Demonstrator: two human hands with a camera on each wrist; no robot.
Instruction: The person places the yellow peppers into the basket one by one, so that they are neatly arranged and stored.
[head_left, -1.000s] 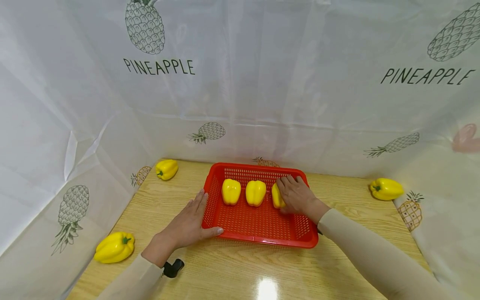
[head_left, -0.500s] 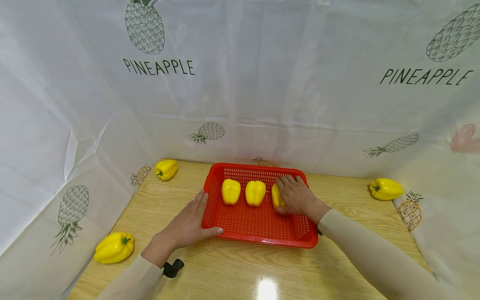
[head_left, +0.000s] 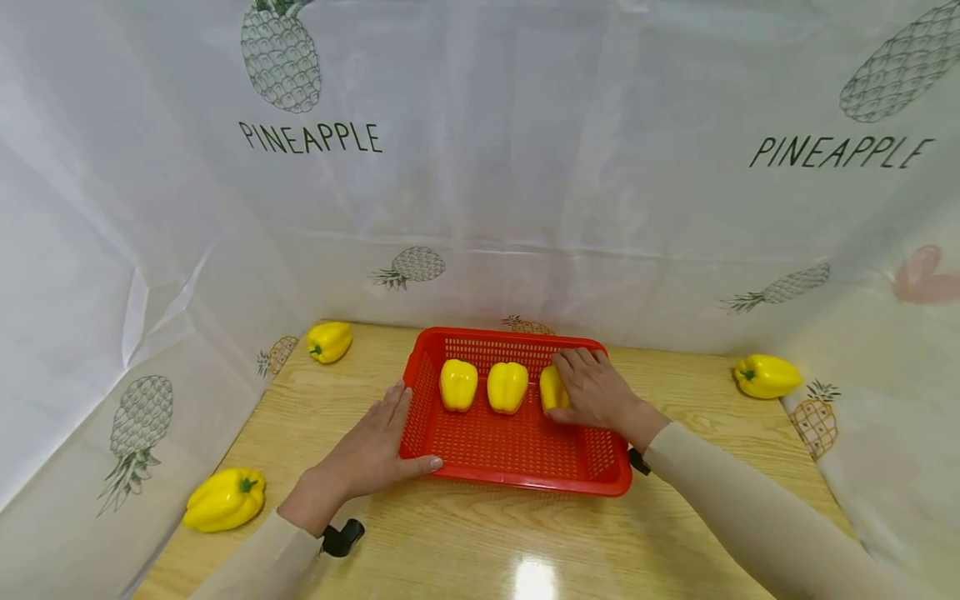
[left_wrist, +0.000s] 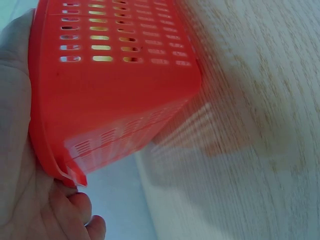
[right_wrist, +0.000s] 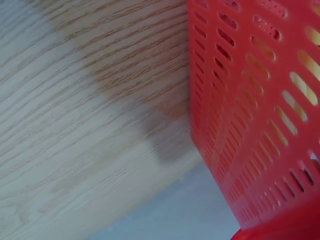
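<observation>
In the head view a red plastic basket [head_left: 517, 481] with slotted walls holds three yellow bell peppers in a row. The left pepper [head_left: 458, 385] and the middle pepper [head_left: 507, 387] stand apart from each other. My right hand [head_left: 596, 392] grips the right pepper [head_left: 552, 388], thumb at its near end and fingers at its far end, hiding much of it. Along the basket's left rim rests my left hand [head_left: 367, 446], fingers extended and thumb over the front rim. The left wrist view shows the left hand [left_wrist: 17, 130] against the basket rim [left_wrist: 42, 120].
More yellow bell peppers lie on the wooden table [head_left: 442, 550]: one at the back left [head_left: 329, 342], one at the front left [head_left: 224, 499], one at the back right [head_left: 767, 377]. White pineapple-print sheeting [head_left: 517, 167] closes off the back and sides.
My right thumb has shifted left against the near end of the right pepper, and more of that pepper shows. The left hand stays on the rim. The head view has shifted slightly.
</observation>
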